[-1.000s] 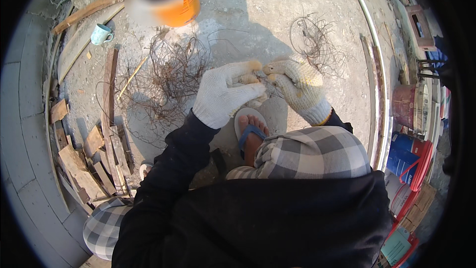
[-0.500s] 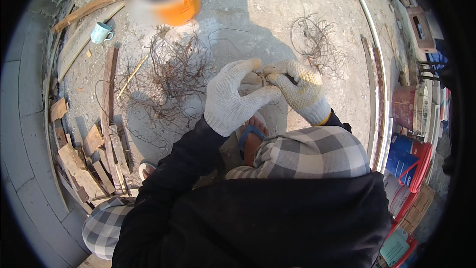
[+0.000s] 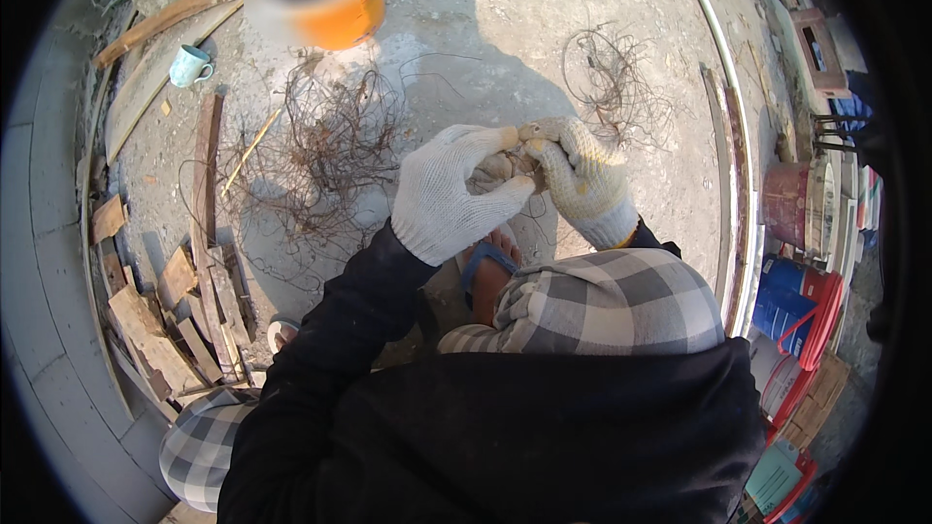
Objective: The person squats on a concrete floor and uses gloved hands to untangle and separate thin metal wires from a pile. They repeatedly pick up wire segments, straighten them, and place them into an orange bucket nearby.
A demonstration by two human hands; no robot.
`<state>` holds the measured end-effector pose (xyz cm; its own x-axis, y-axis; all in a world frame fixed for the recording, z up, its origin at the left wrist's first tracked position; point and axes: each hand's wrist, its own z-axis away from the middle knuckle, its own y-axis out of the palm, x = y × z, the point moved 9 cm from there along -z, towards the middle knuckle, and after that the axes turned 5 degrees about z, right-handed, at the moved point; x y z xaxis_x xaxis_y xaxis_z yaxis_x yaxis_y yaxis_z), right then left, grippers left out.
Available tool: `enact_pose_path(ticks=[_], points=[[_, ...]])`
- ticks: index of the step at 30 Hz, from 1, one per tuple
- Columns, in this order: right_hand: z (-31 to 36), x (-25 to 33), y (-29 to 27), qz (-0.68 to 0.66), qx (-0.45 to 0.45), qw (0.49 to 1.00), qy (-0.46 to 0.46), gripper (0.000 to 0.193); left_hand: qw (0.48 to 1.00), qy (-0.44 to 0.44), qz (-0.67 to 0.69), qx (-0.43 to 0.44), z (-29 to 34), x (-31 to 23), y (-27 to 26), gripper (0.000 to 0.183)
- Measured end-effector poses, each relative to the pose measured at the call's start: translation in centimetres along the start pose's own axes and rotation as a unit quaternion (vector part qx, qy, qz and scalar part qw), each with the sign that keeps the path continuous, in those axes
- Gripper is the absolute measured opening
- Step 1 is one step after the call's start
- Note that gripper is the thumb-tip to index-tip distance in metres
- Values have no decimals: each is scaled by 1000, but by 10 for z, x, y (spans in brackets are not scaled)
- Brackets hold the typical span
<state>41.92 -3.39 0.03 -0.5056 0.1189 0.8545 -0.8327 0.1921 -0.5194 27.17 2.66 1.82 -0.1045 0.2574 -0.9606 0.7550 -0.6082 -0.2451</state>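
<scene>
My left hand [image 3: 451,192], in a white knitted glove, curls with its thumb and index finger toward my right hand [image 3: 585,182]. That one wears a similar glove with yellowish, dirty fingers, bent into a pinch. Fingertips of both meet above my sandalled foot [image 3: 493,267]. Between them is a thin brownish wire [image 3: 537,173], mostly hidden by the gloves. Beyond my left hand a big tangle of rusty wire [image 3: 335,141] lies on the ground. A smaller loose tangle of wire [image 3: 616,78] lies beyond my right hand.
An orange bucket [image 3: 345,19] stands at the far left, near a light-blue mug [image 3: 190,66]. Wood scraps [image 3: 155,330] and a long board [image 3: 206,165] lie at left. A white pipe [image 3: 723,29] runs along the right, beside several buckets, among them a blue one [image 3: 784,303].
My right hand has turned slightly and drawn its fingers closer to my left fingertips. My left hand has shifted a little to the left, as the whole view has moved slightly.
</scene>
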Motion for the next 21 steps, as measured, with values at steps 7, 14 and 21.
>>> enact_pose_path(ticks=[7, 14, 21], points=[[2, 11, 2, 31, -3, 999, -29, 17, 999, 10, -11, 33, 0, -12, -3, 36], [12, 35, -3, 152, -35, 972, -175, 23, 874, -224, 391, 183, 16, 39, 28, 31], [12, 34, -4, 152, -45, 974, -160, 24, 640, -335, 666, 187, 37, 54, 65, 51]])
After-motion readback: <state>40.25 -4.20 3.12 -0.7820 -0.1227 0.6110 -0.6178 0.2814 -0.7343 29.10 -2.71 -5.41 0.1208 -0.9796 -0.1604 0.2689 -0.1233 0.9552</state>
